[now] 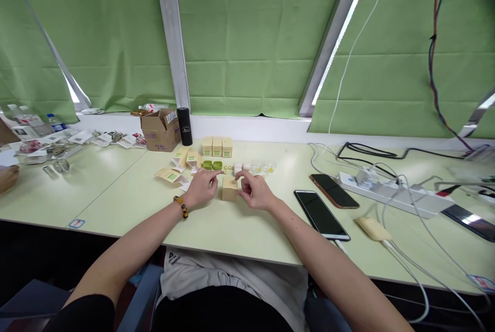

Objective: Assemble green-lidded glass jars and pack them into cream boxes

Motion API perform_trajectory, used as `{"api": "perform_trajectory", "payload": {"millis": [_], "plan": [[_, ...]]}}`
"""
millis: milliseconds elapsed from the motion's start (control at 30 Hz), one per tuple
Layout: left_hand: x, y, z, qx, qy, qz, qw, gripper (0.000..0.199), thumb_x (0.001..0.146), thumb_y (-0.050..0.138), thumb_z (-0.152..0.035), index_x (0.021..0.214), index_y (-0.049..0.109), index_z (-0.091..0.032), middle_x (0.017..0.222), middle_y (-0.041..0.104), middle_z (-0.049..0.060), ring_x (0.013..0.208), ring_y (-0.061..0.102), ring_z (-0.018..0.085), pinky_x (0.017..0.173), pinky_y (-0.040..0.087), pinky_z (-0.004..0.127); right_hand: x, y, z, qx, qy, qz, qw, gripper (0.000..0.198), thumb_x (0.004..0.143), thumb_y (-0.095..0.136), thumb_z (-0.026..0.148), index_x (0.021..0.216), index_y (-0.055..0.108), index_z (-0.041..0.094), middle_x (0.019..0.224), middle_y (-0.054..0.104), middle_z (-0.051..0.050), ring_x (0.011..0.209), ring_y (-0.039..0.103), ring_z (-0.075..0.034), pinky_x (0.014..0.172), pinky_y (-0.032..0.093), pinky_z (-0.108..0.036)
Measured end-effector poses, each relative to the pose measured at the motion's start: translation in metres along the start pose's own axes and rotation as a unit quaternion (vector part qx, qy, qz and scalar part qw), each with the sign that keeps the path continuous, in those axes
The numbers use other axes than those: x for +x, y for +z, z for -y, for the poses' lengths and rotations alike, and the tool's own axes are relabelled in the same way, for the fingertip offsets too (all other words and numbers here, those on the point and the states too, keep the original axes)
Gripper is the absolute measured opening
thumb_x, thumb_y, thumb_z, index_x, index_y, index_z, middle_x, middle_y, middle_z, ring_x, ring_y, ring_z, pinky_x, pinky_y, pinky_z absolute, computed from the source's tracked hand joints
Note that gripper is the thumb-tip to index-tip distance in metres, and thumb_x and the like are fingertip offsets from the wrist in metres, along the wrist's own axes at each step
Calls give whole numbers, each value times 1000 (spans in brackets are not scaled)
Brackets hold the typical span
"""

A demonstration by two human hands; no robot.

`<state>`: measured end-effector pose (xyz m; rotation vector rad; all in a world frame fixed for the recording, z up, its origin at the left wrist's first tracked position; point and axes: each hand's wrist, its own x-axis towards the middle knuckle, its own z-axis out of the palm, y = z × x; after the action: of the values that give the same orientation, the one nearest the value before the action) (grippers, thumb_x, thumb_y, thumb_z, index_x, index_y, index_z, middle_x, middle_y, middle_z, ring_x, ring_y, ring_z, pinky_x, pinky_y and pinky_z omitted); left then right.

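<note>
A small plain tan carton [229, 189] stands upright on the table between my hands. My left hand [200, 187] is to its left, index finger stretched towards the carton's top edge and the other fingers curled, holding nothing. My right hand [256, 191] is against the carton's right side, index finger bent over the top corner and thumb lower down. Just behind it are two green square containers [212, 165], small white pieces [242, 167] and clear round plastic pieces [266, 168]. Unfolded cartons [172, 176] with green labels lie beyond my left hand.
Three small tan cartons [217, 147] stand in a row at the back. A brown cardboard box [160, 129] and a black cylinder [184, 126] are back left. On the right lie phones [322, 215], a power strip [386, 194] and cables. Another person's hand [8, 178] shows at far left.
</note>
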<state>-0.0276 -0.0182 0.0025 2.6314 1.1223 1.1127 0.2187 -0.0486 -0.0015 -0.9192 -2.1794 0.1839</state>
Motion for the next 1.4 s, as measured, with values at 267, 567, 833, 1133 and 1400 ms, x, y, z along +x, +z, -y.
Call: {"api": "perform_trajectory", "payload": {"millis": [267, 567, 833, 1133, 1400], "plan": [[2, 0, 5, 12, -42, -22, 999, 21, 84, 52, -11, 79, 68, -22, 69, 66, 2, 71, 62, 21, 85, 46, 42, 4, -8, -22, -77, 94, -66, 990, 38, 75, 52, 13, 111, 50, 24, 52, 49, 10, 47, 44, -17, 57, 27, -27], [2, 3, 0, 34, -31, 31, 998, 33, 89, 50, -14, 107, 76, -22, 76, 73, 4, 81, 68, 25, 90, 49, 42, 2, -8, -10, 82, 60, -26, 995, 42, 69, 51, 14, 108, 44, 27, 55, 56, 12, 47, 46, -14, 55, 35, -25], [1, 3, 0, 7, -23, 44, 999, 24, 88, 52, -14, 88, 75, -23, 79, 73, 4, 79, 66, 25, 89, 47, 44, 4, 0, -15, 55, 120, -91, 987, 34, 77, 50, 14, 108, 46, 27, 74, 75, 4, 49, 57, -16, 54, 38, -26], [1, 1, -3, -1, -10, 57, 998, 26, 90, 51, -15, 90, 76, -23, 85, 76, 3, 82, 67, 23, 92, 46, 44, 7, 1, -20, 21, 165, -103, 981, 33, 75, 50, 10, 104, 51, 27, 87, 76, 3, 56, 60, -15, 58, 41, -26], [2, -3, -7, 46, -39, 50, 997, 26, 90, 50, -14, 89, 76, -21, 85, 77, 4, 85, 67, 22, 91, 45, 41, 5, -4, -11, 14, 124, -74, 989, 43, 75, 52, 10, 115, 55, 25, 114, 70, -3, 72, 65, -17, 65, 49, -30]]}}
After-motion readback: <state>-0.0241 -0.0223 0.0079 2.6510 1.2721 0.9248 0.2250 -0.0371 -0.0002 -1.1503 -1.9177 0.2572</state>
